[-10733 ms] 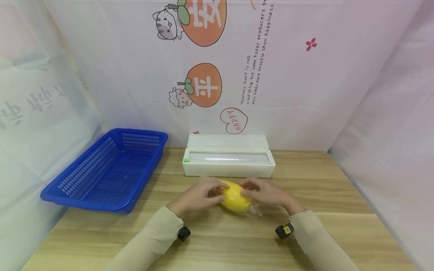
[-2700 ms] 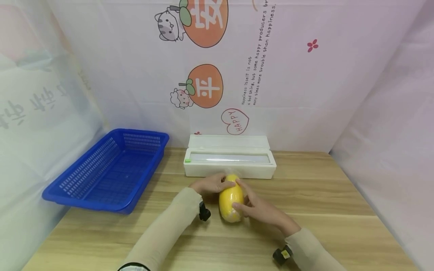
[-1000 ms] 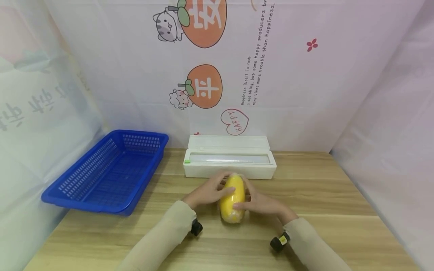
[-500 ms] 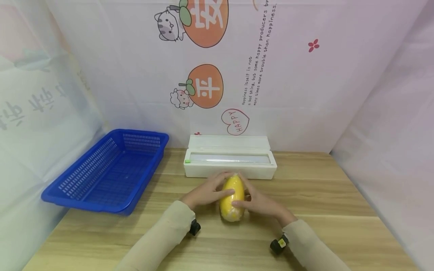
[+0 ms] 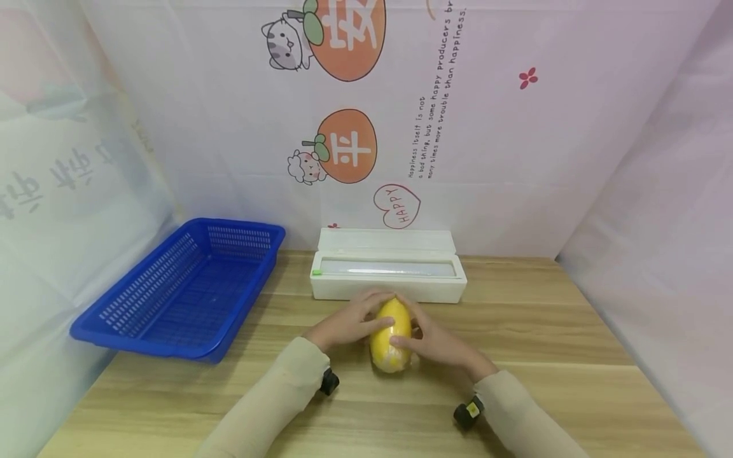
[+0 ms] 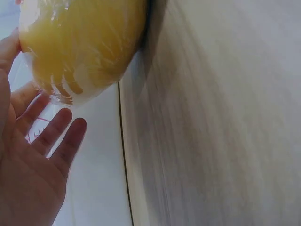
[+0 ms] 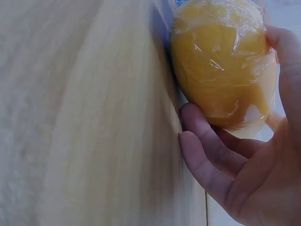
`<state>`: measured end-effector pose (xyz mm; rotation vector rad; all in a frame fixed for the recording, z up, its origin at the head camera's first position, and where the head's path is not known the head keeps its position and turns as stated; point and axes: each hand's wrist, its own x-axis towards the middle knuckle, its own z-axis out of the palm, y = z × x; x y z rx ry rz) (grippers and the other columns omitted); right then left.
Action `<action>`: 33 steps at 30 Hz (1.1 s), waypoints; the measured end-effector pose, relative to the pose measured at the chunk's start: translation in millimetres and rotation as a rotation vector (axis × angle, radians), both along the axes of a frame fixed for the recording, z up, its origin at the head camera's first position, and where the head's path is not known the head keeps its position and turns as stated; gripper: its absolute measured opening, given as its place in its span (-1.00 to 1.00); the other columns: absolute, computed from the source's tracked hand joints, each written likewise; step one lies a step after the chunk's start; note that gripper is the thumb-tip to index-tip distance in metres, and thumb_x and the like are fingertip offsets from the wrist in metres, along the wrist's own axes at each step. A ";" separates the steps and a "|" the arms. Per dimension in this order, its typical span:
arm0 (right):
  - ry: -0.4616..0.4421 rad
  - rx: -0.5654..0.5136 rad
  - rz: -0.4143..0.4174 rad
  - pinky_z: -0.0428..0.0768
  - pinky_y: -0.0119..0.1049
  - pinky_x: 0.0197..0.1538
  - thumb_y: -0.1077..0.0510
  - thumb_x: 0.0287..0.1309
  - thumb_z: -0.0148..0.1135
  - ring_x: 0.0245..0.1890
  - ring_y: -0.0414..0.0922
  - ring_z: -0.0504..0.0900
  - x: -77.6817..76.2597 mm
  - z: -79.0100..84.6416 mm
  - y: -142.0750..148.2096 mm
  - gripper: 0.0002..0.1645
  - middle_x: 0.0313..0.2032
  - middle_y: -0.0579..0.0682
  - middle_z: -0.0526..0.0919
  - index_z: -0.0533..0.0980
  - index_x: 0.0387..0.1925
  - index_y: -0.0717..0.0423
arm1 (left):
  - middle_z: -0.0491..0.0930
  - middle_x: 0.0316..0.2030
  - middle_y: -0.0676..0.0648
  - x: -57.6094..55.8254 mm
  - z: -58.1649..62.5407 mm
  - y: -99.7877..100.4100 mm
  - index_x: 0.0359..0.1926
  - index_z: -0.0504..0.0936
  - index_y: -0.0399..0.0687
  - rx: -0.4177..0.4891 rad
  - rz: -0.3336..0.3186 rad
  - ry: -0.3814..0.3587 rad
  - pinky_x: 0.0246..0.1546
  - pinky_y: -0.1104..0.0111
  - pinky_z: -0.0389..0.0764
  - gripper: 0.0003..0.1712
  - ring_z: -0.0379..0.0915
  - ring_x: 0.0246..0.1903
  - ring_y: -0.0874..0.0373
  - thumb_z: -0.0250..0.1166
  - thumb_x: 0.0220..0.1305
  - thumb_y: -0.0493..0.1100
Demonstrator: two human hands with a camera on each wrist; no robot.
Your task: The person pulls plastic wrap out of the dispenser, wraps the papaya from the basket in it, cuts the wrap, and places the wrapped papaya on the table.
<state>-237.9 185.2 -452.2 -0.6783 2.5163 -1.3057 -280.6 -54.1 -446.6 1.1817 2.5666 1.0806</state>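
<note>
A yellow oval fruit (image 5: pixel 391 337), wrapped in clear cling film, lies lengthwise on the wooden table between both hands. My left hand (image 5: pixel 350 324) holds it from the left, thumb across its upper side and fingertips at its far end. In the left wrist view, the lower fingers of that hand (image 6: pixel 35 155) spread free of the wrapped fruit (image 6: pixel 80 52). From the right, my right hand (image 5: pixel 438 340) grips the fruit with thumb on top and fingers along its far side. The right wrist view shows crinkled film over the fruit (image 7: pixel 221 61) and two curled fingers (image 7: pixel 207 165) beneath it.
Just behind the hands stands a white cling film box (image 5: pixel 389 289), its lid (image 5: pixel 386 240) raised and a film roll (image 5: pixel 389 268) inside. A blue plastic basket (image 5: pixel 214 353) sits at the left. A printed white cloth (image 5: pixel 487 159) hangs behind the table (image 5: pixel 515 407).
Earlier the fruit lay slanted with loose film sticking out at its sides; now it points away from me, film close around it. Over the last second, both hands and fruit shift only slightly.
</note>
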 end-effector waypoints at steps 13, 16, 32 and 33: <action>-0.044 -0.024 -0.007 0.60 -0.13 -0.08 -0.24 0.26 0.31 -0.05 -0.04 0.54 -2.0 0.2 -1.6 0.16 0.14 0.03 0.46 -0.18 0.61 -0.16 | 0.22 0.46 0.00 0.0 -0.4 0.9 0.52 0.23 0.04 -0.003 0.010 0.023 0.38 0.13 0.26 -0.27 0.11 0.42 0.11 0.08 0.49 0.23; -0.042 -0.024 -0.011 0.61 -0.14 -0.09 -0.23 0.26 0.31 -0.07 -0.03 0.53 -2.2 0.0 -2.4 0.19 0.09 0.06 0.47 -0.25 0.61 -0.16 | 0.18 0.48 -0.06 0.8 0.6 0.4 0.53 0.22 0.03 -0.013 0.016 0.027 0.41 0.08 0.20 -0.27 0.07 0.44 0.07 0.07 0.50 0.23; -0.090 -0.011 -0.013 0.63 -0.15 -0.18 -0.21 0.29 0.29 -0.10 -0.02 0.53 0.9 5.3 -3.3 0.17 0.08 0.10 0.48 -0.28 0.61 -0.19 | 0.38 0.22 -0.02 8.7 8.9 1.4 0.47 0.32 -0.06 0.017 0.057 0.011 0.17 0.30 0.47 -0.29 0.33 0.14 0.17 0.17 0.46 0.17; -0.088 -0.010 -0.020 0.62 -0.15 -0.16 -0.22 0.29 0.29 -0.10 -0.03 0.53 0.9 4.8 -3.7 0.21 0.08 0.11 0.49 -0.31 0.61 -0.15 | 0.38 0.23 -0.03 9.2 9.9 1.3 0.46 0.33 -0.07 0.019 0.058 0.002 0.16 0.32 0.49 -0.29 0.34 0.15 0.17 0.17 0.46 0.17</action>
